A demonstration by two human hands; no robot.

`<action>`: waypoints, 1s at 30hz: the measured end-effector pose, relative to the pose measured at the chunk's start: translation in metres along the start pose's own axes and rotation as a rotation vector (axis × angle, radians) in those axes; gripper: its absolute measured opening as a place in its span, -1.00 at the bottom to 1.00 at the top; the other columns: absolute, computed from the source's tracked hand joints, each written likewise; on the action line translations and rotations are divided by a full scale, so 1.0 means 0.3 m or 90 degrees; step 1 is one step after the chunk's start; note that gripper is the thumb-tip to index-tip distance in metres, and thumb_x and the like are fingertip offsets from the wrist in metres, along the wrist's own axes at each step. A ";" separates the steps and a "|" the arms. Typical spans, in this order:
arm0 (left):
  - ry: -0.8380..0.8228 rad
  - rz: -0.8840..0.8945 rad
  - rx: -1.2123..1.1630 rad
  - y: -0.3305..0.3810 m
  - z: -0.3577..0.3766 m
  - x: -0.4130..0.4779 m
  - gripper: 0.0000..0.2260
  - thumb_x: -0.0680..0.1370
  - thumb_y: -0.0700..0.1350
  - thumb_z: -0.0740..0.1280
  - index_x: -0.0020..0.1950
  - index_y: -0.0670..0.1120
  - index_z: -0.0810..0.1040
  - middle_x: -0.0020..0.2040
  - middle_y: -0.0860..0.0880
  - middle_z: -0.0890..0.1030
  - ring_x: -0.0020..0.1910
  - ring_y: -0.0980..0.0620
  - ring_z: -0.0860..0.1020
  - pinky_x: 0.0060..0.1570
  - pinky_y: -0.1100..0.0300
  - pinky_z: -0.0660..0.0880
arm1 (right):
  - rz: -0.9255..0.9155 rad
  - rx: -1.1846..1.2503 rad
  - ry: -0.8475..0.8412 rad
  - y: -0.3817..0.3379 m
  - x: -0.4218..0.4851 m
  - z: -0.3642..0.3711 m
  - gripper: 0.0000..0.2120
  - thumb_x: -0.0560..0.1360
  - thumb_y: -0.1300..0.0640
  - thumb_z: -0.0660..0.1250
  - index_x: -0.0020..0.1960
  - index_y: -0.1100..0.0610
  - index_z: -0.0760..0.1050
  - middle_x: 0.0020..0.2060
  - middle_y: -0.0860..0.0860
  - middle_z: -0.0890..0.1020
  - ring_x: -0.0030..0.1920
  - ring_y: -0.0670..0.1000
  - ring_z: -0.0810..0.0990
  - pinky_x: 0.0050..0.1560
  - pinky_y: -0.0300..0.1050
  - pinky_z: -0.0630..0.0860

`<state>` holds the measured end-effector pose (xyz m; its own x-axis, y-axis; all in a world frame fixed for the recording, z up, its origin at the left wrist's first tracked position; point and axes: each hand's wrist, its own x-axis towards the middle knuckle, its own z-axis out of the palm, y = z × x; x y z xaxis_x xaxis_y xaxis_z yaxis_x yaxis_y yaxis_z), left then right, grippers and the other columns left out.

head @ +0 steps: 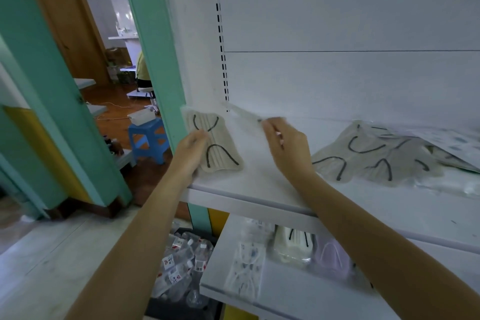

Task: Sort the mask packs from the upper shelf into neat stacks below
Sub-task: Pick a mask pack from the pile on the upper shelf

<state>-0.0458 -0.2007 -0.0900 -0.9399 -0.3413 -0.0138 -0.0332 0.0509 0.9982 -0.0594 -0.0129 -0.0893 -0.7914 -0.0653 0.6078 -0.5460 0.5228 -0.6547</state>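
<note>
The left hand (192, 147) grips a beige mask (220, 149) with black ear loops by its left edge, holding it just above the left end of the upper shelf (259, 179), next to a teal post (153, 34). The right hand (284, 144), fingers curled, pinches the end of a thin clear wrapper (244, 114) that runs up and left from the fingertips; it is motion-blurred, so its shape cannot be told. Further right on the same shelf lies a loose pile of mask packs (376, 154), beige with black loops, overlapping and partly under a clear printed pack at the far right. On the lower shelf (272, 301) three stacks sit side by side: a white patterned stack (246, 267) on the left, a cream stack (291, 245) with black loops in the middle, and a lilac stack (332, 257) on the right. On the floor left of that shelf is a bin of small bottles (181, 267), and further off stands a blue stool (148, 138).
</note>
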 end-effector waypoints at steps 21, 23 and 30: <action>-0.003 0.097 0.117 -0.031 -0.031 0.014 -0.39 0.54 -0.35 0.18 0.52 0.04 0.13 0.45 -0.04 0.30 0.39 -0.04 0.32 0.38 -0.08 0.31 | 0.144 -0.521 -0.435 0.146 0.211 0.053 -0.47 0.61 -0.16 -0.17 0.39 0.09 0.31 0.36 0.14 0.38 0.34 0.19 0.35 0.37 0.14 0.10; 0.008 0.097 0.133 -0.037 -0.029 0.013 -0.45 0.56 -0.33 0.14 0.51 0.04 0.17 0.46 -0.02 0.28 0.36 -0.01 0.35 0.36 -0.03 0.34 | 0.175 -0.555 -0.418 0.144 0.217 0.033 -0.40 0.58 -0.26 -0.15 0.32 0.10 0.39 0.29 0.12 0.47 0.29 0.15 0.40 0.33 0.10 0.13; 0.043 0.107 0.143 -0.053 -0.022 0.010 -0.60 0.58 -0.32 0.11 0.39 -0.05 0.37 0.17 0.07 0.47 -0.20 0.20 0.45 -0.08 0.22 0.47 | 0.125 -0.537 -0.369 0.139 0.161 0.032 -0.45 0.48 -0.28 0.14 0.27 0.09 0.42 0.29 0.15 0.41 0.29 0.18 0.35 0.24 0.09 0.24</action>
<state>-0.0457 -0.2087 -0.1054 -0.9139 -0.3723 0.1615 0.0389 0.3157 0.9481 -0.1231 -0.0024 -0.0914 -0.9780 -0.1969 0.0695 -0.2009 0.9780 -0.0565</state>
